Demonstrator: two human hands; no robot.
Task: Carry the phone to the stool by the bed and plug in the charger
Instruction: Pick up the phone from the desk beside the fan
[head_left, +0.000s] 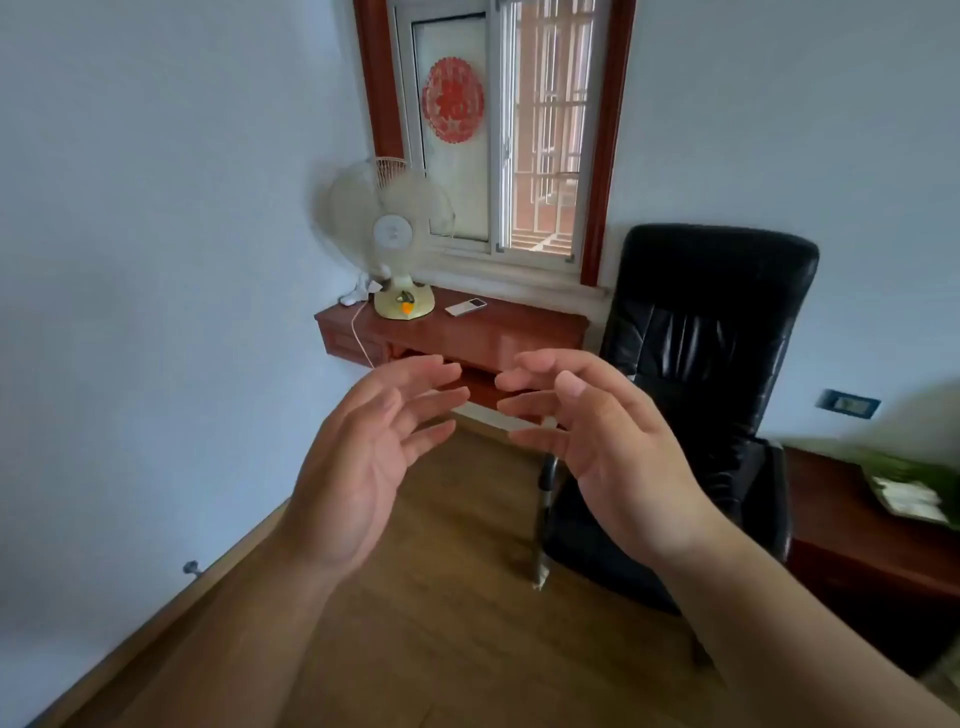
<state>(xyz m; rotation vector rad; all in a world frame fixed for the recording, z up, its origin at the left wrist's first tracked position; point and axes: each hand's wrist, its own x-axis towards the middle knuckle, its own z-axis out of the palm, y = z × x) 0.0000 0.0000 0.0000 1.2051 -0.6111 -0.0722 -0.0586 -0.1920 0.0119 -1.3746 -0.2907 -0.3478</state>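
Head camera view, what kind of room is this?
Probably a home study or bedroom corner: a wooden desk under a barred window, a table fan and phone on it, a black office chair alongside.

Both bare forearms reach forward from the lower edge of the view, converging toward the centre; the left hand (363, 457) is raised with its palm turned inward and slightly up, facing the other hand; its fingers (436, 382) are spread and gently curved, tips pointing right, holding nothing; the right hand (618, 452) mirrors it, palm turned inward toward the left, thumb uppermost; its fingers (524, 376) are loosely curled and parted, tips pointing left, likewise empty; the fingertips of the two hands come near each other but remain apart, a small gap between them; both wrists are roughly straight, in line with the forearms.
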